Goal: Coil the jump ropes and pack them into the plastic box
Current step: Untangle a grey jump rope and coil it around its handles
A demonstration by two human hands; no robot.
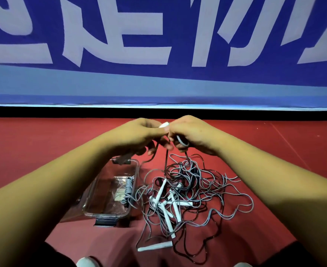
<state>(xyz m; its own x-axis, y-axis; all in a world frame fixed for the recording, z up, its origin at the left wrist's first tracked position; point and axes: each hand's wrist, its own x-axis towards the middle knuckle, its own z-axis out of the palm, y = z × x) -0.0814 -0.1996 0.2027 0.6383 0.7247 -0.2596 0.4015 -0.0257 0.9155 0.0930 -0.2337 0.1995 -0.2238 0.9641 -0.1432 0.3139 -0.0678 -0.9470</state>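
A tangled heap of grey and black jump ropes (193, 191) with several white handles lies on the red floor in front of me. To its left stands an open clear plastic box (101, 193); one coiled grey rope (128, 189) rests against its right inner wall. My left hand (139, 133) and my right hand (189, 133) are raised together above the heap. The left pinches a white handle (164, 125) and the right grips a loop of grey cord (181, 141). Cord strands hang from both hands down into the heap.
A blue banner (158, 45) with large pale characters stands behind a black strip at the far edge of the red mat. A loose white handle (155, 246) lies near my knees. The tips of my white shoes (86, 262) show at the bottom edge.
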